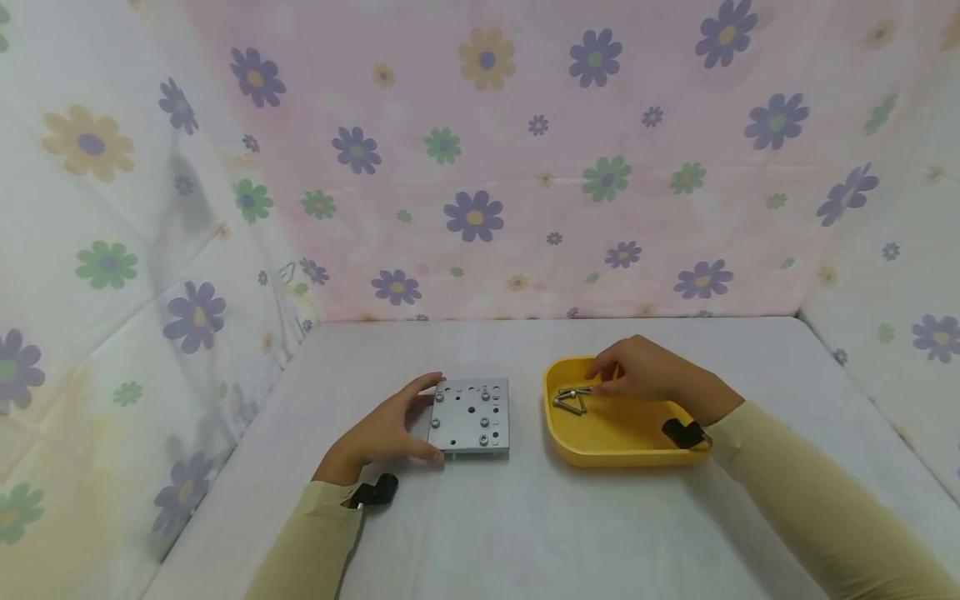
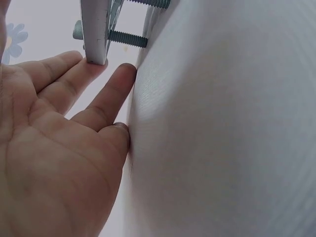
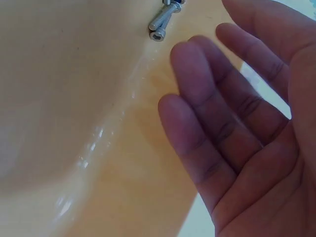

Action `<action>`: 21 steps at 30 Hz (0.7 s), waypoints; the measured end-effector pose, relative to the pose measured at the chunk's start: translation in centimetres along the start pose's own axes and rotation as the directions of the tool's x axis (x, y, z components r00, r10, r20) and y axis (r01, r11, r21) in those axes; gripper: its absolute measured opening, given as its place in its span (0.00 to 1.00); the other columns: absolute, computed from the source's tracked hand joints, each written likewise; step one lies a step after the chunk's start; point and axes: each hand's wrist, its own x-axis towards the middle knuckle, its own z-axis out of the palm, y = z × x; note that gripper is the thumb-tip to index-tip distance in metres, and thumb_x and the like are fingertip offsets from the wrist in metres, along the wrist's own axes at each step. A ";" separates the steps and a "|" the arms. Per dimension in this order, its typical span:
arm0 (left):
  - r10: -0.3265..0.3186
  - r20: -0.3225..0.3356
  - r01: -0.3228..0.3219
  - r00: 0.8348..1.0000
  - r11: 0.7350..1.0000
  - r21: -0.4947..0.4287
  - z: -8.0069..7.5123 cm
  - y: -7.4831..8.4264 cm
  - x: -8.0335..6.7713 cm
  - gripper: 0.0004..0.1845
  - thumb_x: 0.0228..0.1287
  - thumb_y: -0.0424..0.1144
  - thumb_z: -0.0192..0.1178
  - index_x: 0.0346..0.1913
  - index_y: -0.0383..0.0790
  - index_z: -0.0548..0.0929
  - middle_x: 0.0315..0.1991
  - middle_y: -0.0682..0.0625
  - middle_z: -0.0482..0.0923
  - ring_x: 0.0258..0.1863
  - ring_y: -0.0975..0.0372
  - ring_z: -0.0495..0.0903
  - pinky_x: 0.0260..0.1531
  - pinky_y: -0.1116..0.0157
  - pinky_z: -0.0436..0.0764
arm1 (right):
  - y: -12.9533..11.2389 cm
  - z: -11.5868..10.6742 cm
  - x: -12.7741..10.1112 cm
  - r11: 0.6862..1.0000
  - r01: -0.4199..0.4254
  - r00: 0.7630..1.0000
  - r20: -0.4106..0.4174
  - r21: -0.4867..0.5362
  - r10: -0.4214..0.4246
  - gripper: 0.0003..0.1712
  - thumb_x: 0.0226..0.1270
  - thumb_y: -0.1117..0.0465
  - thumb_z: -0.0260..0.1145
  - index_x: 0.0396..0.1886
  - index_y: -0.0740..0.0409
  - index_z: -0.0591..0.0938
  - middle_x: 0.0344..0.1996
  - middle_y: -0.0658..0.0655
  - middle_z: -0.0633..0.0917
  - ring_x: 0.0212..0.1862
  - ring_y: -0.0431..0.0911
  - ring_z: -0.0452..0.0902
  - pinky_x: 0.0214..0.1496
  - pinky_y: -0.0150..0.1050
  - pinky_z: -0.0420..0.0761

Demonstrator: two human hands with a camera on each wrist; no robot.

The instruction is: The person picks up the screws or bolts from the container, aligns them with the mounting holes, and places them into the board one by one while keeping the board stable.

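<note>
- left hand [image 1: 386,433] sits at the left edge of the grey metal plate [image 1: 470,416], fingers straight and relaxed, touching the plate's side, not clamped round it.
- in the left wrist view the fingertips [image 2: 94,66] press up against the plate's [image 2: 96,29] edge, and threaded bolts [image 2: 127,38] poke out from the plate's underside toward the bench [image 2: 222,138].
- the plate lies flat on the white bench [image 1: 480,517], dotted with holes, a few screw heads [image 1: 484,421] set in it.
- right of the plate, near but apart from it, stands the yellow tray [image 1: 600,442].
- right hand [image 1: 645,375] hovers inside the tray, over its far left part, fingers reaching down at the loose screws [image 1: 572,398] lying there.
- the right wrist view shows that hand [image 3: 247,133] with fingers spread loose and empty, tray wall [image 3: 74,98] beside them, one socket-head screw [image 3: 162,22] just past the fingertips, not touched.
- black wrist camera mounts show, one [image 1: 375,492] below the plate on the left arm, one [image 1: 684,433] at the tray's near right corner.
- cream sleeves [image 1: 810,492] on both arms.
- behind the plate and tray rises a pink flowered cloth [image 1: 487,167], with white flowered cloth [image 1: 112,292] off to the plate's left.
</note>
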 end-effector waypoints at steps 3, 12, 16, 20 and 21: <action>0.012 0.004 -0.012 1.000 1.000 -0.011 0.0 -0.3 0.1 0.68 0.32 0.48 0.89 0.80 0.64 0.58 0.78 0.51 0.66 0.80 0.52 0.61 0.80 0.40 0.46 | 0.2 0.2 0.3 0.999 0.016 1.000 0.013 0.044 -0.016 0.18 0.65 0.49 0.76 0.54 0.45 0.90 0.32 0.41 0.86 0.37 0.41 0.79 0.42 0.36 0.81; -0.002 0.009 0.003 1.000 0.999 -0.035 0.1 -0.3 0.0 0.69 0.33 0.48 0.89 0.81 0.58 0.57 0.77 0.51 0.67 0.80 0.52 0.61 0.79 0.40 0.46 | 0.0 1.1 0.9 0.990 0.051 0.994 0.087 0.131 -0.063 0.21 0.65 0.53 0.76 0.58 0.45 0.88 0.33 0.43 0.87 0.37 0.41 0.79 0.40 0.35 0.80; -0.024 0.023 0.025 0.999 0.999 -0.046 0.1 -0.1 -0.2 0.70 0.33 0.47 0.88 0.82 0.54 0.56 0.77 0.49 0.67 0.80 0.51 0.61 0.79 0.40 0.47 | -0.3 1.7 1.0 0.982 0.092 0.988 0.108 0.164 -0.111 0.20 0.65 0.55 0.76 0.57 0.46 0.89 0.34 0.44 0.88 0.36 0.42 0.80 0.39 0.34 0.79; -0.030 0.014 0.030 0.999 0.999 -0.030 0.1 0.0 -0.3 0.70 0.34 0.48 0.88 0.82 0.54 0.56 0.77 0.49 0.67 0.80 0.51 0.61 0.79 0.40 0.47 | -0.6 1.9 1.5 0.982 0.114 0.985 0.109 0.151 -0.131 0.19 0.64 0.53 0.77 0.55 0.44 0.90 0.33 0.43 0.88 0.36 0.41 0.80 0.39 0.34 0.80; -0.033 0.012 0.034 0.999 0.999 -0.025 0.0 0.1 -0.2 0.70 0.34 0.48 0.88 0.82 0.55 0.56 0.77 0.49 0.67 0.80 0.52 0.61 0.79 0.40 0.48 | -0.6 1.9 1.6 0.983 0.116 0.986 0.108 0.141 -0.131 0.19 0.64 0.53 0.78 0.55 0.43 0.90 0.33 0.42 0.87 0.36 0.41 0.79 0.39 0.34 0.79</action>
